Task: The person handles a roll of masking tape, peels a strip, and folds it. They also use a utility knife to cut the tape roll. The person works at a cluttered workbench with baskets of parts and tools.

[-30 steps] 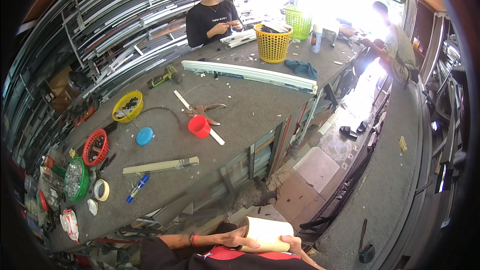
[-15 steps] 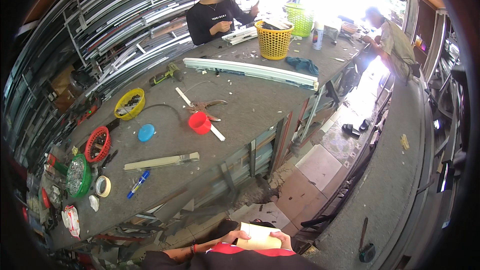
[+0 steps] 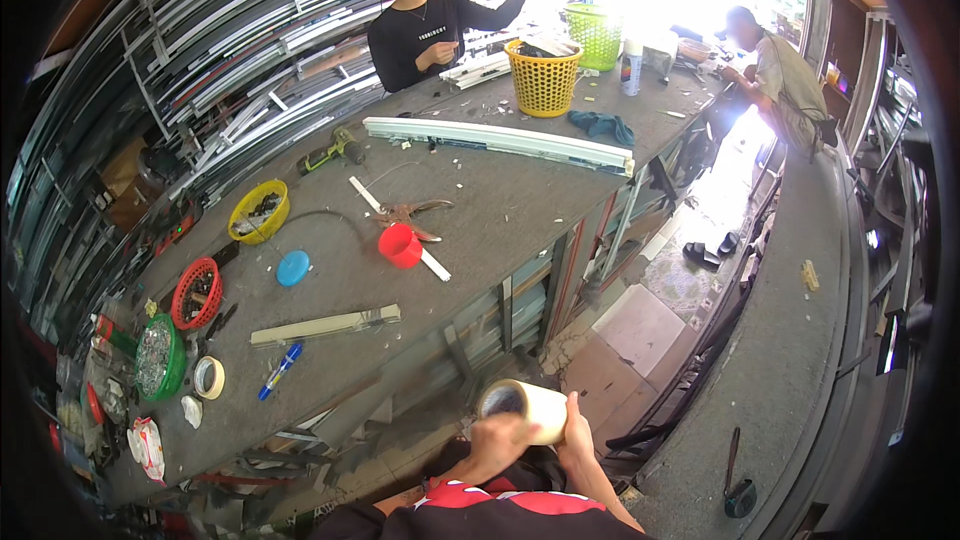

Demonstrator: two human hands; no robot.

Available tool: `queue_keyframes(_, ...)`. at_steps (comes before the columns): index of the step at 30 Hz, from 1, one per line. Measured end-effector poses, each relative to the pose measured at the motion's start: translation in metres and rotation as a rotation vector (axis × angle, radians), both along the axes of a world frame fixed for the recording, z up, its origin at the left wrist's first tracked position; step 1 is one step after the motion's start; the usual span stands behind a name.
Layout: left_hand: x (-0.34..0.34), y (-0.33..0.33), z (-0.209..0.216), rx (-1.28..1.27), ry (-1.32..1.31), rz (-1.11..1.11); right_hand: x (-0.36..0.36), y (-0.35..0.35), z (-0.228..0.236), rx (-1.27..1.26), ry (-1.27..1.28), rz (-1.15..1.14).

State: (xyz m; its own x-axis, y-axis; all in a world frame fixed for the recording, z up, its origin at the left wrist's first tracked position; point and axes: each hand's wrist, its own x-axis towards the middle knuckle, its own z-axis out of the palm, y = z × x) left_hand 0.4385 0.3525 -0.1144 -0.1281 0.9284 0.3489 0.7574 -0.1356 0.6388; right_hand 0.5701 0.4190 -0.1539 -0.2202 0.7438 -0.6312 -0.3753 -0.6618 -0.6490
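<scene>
A wide cream roll of tape [image 3: 545, 408] is held over my lap, its hollow core facing left. My right hand [image 3: 576, 436] grips the roll's right end, thumb up along the rim. Across the roll's near left side lies my left hand [image 3: 497, 446], its fingers curled but smeared by motion. Whether they pinch the tape or only touch it, I cannot tell.
Left of me, the grey workbench [image 3: 480, 220] carries a blue marker [image 3: 279, 371], a beige strip [image 3: 325, 325], a red cup [image 3: 400, 246], pliers [image 3: 425, 208], a drill [image 3: 333, 151] and small baskets [image 3: 197, 293]. A person [image 3: 440, 35] stands beyond; another person [image 3: 780, 80] bends at far right.
The roll has risen away from my body and turned so its hollow end shows. My left hand has shifted on its near side. The person across the bench has stretched out an arm.
</scene>
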Motion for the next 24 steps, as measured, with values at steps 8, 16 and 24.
queue_keyframes(8,0.027,-0.001,0.004,0.328,0.451,-0.720,0.032,0.019,-0.063,-0.287,0.127,0.390)
queue_keyframes(16,-0.005,0.012,0.026,0.198,0.057,-0.848,0.044,-0.001,-0.015,0.135,0.251,0.655)
queue_keyframes(24,-0.021,-0.004,0.045,0.186,-0.047,-0.855,0.063,0.002,0.041,0.674,0.178,1.024)
